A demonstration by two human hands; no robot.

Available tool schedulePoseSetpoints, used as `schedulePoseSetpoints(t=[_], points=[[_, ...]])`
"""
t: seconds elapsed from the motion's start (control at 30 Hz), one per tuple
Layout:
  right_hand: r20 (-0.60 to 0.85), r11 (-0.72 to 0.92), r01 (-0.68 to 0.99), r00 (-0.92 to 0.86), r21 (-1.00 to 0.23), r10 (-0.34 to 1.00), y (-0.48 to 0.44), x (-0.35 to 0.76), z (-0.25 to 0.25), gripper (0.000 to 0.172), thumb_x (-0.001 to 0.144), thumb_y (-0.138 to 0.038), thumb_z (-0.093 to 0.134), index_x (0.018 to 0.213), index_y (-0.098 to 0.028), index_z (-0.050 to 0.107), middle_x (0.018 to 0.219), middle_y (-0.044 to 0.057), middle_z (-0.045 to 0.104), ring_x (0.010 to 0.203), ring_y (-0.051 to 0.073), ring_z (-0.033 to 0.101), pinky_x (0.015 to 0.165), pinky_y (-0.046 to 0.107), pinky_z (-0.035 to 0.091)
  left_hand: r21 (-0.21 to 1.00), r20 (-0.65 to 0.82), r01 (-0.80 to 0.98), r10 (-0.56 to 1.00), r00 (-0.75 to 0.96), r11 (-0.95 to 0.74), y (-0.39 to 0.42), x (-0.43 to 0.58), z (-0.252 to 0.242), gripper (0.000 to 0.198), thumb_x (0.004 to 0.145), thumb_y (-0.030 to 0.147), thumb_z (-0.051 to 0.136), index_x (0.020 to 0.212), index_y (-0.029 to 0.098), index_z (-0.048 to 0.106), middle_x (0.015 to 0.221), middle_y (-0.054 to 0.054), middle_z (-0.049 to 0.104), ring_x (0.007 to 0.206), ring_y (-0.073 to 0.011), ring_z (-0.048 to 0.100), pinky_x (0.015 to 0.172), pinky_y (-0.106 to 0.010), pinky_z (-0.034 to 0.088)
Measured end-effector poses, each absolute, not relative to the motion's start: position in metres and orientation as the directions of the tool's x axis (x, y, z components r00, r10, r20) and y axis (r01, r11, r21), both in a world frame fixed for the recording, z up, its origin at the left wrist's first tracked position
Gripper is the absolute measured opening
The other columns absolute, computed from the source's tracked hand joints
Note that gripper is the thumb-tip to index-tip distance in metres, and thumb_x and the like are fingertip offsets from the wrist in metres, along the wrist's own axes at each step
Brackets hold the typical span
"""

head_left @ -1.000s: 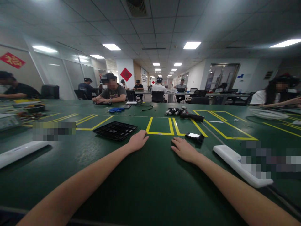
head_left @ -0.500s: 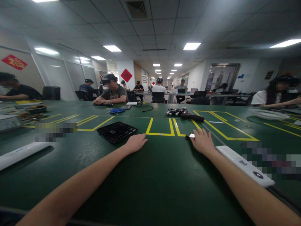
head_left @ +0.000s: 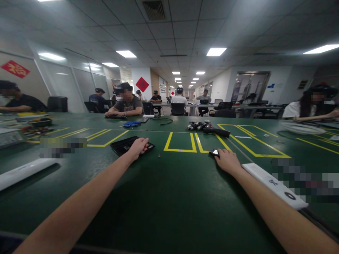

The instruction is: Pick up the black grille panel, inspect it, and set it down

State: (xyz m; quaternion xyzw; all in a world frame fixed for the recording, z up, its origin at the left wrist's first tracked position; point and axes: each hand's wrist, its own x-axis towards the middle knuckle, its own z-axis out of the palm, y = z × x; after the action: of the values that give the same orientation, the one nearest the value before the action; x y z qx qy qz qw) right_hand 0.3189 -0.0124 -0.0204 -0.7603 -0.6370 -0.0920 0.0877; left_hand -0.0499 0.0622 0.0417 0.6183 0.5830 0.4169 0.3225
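My left hand reaches out over the black compartment tray on the green table and rests on its near right part, fingers stretched flat. My right hand lies over a small black device with a white face; its fingers curl down onto it, and most of the device is hidden under the hand. A long white bar-shaped object lies just right of my right forearm.
Yellow tape rectangles mark the table ahead. Black cylindrical parts and a dark tool lie beyond them, with a blue object and a black cable. Another white bar lies left. Several people sit around the tables.
My left hand moved left and forward from the bare table onto the black tray. My right hand, which reached the small device half a second ago, has settled lower on it.
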Motion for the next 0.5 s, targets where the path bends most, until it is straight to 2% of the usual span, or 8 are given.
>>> schedulePoseSetpoints(t=[0.07, 0.17, 0.23, 0.3, 0.37, 0.43, 0.47, 0.5], points=[[0.244, -0.175, 0.984, 0.174, -0.017, 0.954, -0.011, 0.318, -0.022, 0.035, 0.084, -0.034, 0.038, 0.110, -0.014, 0.050, 0.114, 0.017, 0.054, 0.107, 0.031, 0.047, 0.085, 0.044, 0.033, 0.763, 0.185, 0.614, 0.978, 0.093, -0.202, 0.058, -0.045, 0.039, 0.028, 0.079, 0.042, 0.047, 0.064, 0.018, 0.044, 0.053, 0.003, 0.046, 0.044, -0.0090, 0.043, 0.043, -0.020, 0.031], [0.246, -0.167, 0.986, 0.168, -0.025, 0.955, -0.009, 0.318, -0.023, 0.035, 0.085, -0.034, 0.038, 0.111, -0.014, 0.050, 0.113, 0.016, 0.055, 0.107, 0.029, 0.047, 0.086, 0.041, 0.033, 0.313, 0.213, 0.866, 0.918, 0.336, -0.389, 0.049, -0.029, 0.029, 0.028, 0.078, 0.044, 0.049, 0.077, 0.017, 0.052, 0.070, -0.005, 0.059, 0.064, -0.0185, 0.056, 0.057, -0.027, 0.040], [0.249, -0.161, 0.987, 0.163, -0.027, 0.955, -0.009, 0.318, -0.023, 0.036, 0.084, -0.034, 0.038, 0.111, -0.014, 0.050, 0.112, 0.016, 0.055, 0.106, 0.028, 0.048, 0.086, 0.040, 0.033, 0.077, 0.166, 0.890, 0.886, 0.433, -0.449, 0.045, -0.020, 0.020, 0.024, 0.080, 0.039, 0.048, 0.083, 0.016, 0.053, 0.081, -0.010, 0.062, 0.075, -0.0234, 0.059, 0.064, -0.031, 0.042], [0.256, -0.159, 0.987, 0.161, -0.026, 0.953, -0.009, 0.319, -0.022, 0.035, 0.084, -0.034, 0.038, 0.110, -0.013, 0.051, 0.112, 0.017, 0.056, 0.105, 0.028, 0.048, 0.086, 0.039, 0.033, 0.018, 0.143, 0.867, 0.860, 0.490, -0.498, 0.044, -0.015, 0.014, 0.016, 0.082, 0.029, 0.047, 0.081, 0.015, 0.053, 0.084, -0.012, 0.062, 0.079, -0.0240, 0.059, 0.069, -0.033, 0.042], [0.267, -0.151, 0.988, 0.153, -0.026, 0.951, -0.008, 0.320, -0.023, 0.035, 0.084, -0.033, 0.039, 0.110, -0.012, 0.051, 0.111, 0.017, 0.056, 0.105, 0.028, 0.048, 0.087, 0.038, 0.033, 0.167, 0.190, 0.839, 0.852, 0.488, -0.517, 0.048, -0.015, 0.014, 0.010, 0.080, 0.022, 0.049, 0.074, 0.015, 0.054, 0.078, -0.009, 0.061, 0.076, -0.0217, 0.059, 0.070, -0.032, 0.042], [0.279, -0.138, 0.990, 0.140, -0.029, 0.950, -0.008, 0.321, -0.023, 0.035, 0.085, -0.033, 0.039, 0.110, -0.012, 0.052, 0.110, 0.017, 0.056, 0.105, 0.028, 0.049, 0.087, 0.037, 0.032, 0.550, 0.246, 0.724, 0.910, 0.335, -0.416, 0.056, -0.021, 0.021, 0.007, 0.074, 0.017, 0.055, 0.068, 0.015, 0.054, 0.064, -0.004, 0.057, 0.065, -0.0179, 0.057, 0.063, -0.028, 0.042], [0.282, -0.132, 0.991, 0.135, -0.031, 0.950, -0.008, 0.322, -0.024, 0.035, 0.085, -0.033, 0.039, 0.110, -0.012, 0.052, 0.110, 0.017, 0.056, 0.104, 0.027, 0.049, 0.087, 0.037, 0.032, 0.768, 0.234, 0.561, 0.951, 0.201, -0.308, 0.061, -0.026, 0.027, 0.006, 0.071, 0.015, 0.058, 0.066, 0.014, 0.055, 0.058, -0.002, 0.055, 0.058, -0.0161, 0.055, 0.057, -0.026, 0.042], [0.282, -0.128, 0.991, 0.132, -0.032, 0.950, -0.008, 0.323, -0.025, 0.035, 0.085, -0.033, 0.039, 0.109, -0.012, 0.052, 0.110, 0.017, 0.056, 0.104, 0.027, 0.049, 0.087, 0.037, 0.032, 0.915, 0.187, 0.351, 0.980, 0.072, -0.200, 0.067, -0.034, 0.034, 0.005, 0.069, 0.012, 0.059, 0.065, 0.014, 0.056, 0.054, -0.001, 0.052, 0.052, -0.0145, 0.052, 0.052, -0.024, 0.040]])
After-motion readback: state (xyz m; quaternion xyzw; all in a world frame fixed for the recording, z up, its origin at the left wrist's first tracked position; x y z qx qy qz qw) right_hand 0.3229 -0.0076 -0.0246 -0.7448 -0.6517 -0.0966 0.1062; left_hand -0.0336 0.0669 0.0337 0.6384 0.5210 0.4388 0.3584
